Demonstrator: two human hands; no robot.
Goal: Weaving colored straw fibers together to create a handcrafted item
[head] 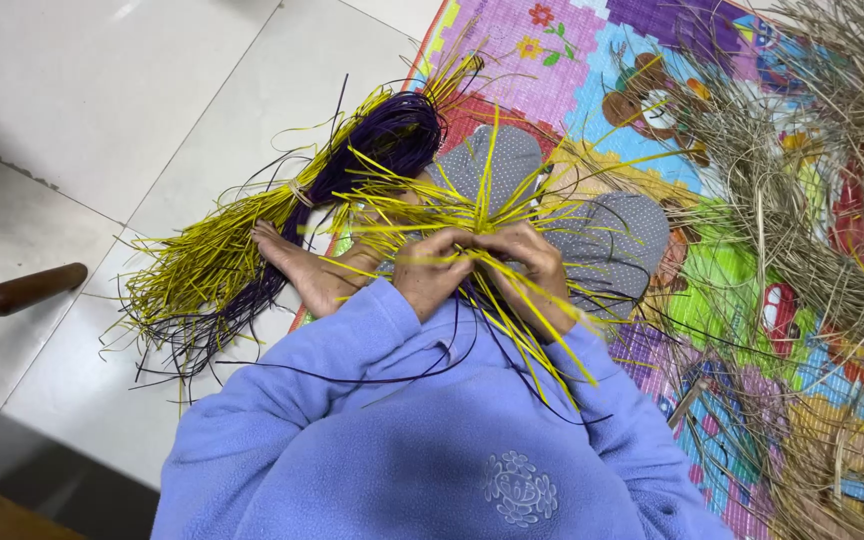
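While I sit on the floor, my left hand [430,268] and right hand [524,262] meet at the middle, fingers closed on a starburst of yellow strips [472,215] with a few purple ones through it. The strips fan out over my grey-clad knees [607,240]. At the left, a loose bundle of yellow and purple strips [252,255] lies across the white floor tiles [102,110] beside my bare foot [302,265]. A heap of dry straw-coloured fibre [802,230] covers the colourful play mat [592,60] on the right. No container is in view.
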